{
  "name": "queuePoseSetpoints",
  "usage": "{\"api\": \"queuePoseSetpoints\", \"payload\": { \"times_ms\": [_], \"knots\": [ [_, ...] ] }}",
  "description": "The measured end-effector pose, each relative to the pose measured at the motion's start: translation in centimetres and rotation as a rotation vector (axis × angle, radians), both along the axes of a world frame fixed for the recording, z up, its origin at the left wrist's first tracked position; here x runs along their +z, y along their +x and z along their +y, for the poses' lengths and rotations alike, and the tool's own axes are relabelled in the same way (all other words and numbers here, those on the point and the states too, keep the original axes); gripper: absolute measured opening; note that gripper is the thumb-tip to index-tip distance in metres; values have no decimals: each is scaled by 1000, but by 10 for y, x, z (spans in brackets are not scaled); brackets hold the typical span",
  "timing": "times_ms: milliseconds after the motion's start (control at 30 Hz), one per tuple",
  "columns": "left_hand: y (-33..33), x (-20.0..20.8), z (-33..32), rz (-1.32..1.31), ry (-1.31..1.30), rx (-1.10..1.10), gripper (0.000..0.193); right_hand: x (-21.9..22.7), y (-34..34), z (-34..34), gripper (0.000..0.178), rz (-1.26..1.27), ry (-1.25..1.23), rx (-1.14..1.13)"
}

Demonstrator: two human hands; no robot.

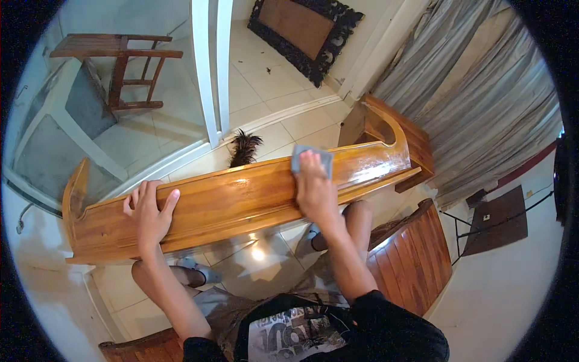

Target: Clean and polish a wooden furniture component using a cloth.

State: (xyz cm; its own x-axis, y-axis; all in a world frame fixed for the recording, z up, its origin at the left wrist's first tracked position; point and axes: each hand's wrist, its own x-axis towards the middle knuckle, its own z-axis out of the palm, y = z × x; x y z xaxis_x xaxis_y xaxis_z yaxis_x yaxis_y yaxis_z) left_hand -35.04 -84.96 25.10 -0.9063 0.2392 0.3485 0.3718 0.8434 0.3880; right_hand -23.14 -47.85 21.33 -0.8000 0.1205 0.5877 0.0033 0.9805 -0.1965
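A long, glossy orange-brown wooden piece (241,192) with curved, raised ends lies across in front of me, above my knees. My left hand (149,212) rests on its left part, fingers spread over the surface and toward the far edge, holding nothing. Right of the middle, my right hand (316,193) presses a grey folded cloth (326,161) against the wood near the far edge. The fingers lie over the cloth and are slightly blurred. The underside of the cloth is hidden.
Beyond the wood, a dark feather duster (245,148) lies by the glass door frame (211,72). Slatted wooden seats (413,259) stand at right and lower left. A wooden chair (120,66) shows behind glass; an ornate black frame (307,36) leans at the back. Grey curtains (476,90) hang right.
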Motion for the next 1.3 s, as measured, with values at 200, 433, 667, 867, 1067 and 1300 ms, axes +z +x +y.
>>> {"api": "queuePoseSetpoints", "payload": {
  "times_ms": [200,433,667,867,1067,1300],
  "knots": [
    [1,1,-2,-27,5,-23,41,35,17,51,31,-42,-288,-200],
    [0,-2,-1,24,4,8,44,44,34,145,30,-50,-100,-491],
    [-1,-4,-4,23,-34,5,40,7,10,29,44,46,-3,-117],
    [1,0,0,16,-34,-4,40,19,-11,-125,50,-176,-176,332],
    [0,-3,-2,58,-14,12,40,34,2,-105,46,-221,-48,359],
    [0,-5,-2,45,-18,10,42,40,-3,-72,45,-134,-197,37]
  ]
}}
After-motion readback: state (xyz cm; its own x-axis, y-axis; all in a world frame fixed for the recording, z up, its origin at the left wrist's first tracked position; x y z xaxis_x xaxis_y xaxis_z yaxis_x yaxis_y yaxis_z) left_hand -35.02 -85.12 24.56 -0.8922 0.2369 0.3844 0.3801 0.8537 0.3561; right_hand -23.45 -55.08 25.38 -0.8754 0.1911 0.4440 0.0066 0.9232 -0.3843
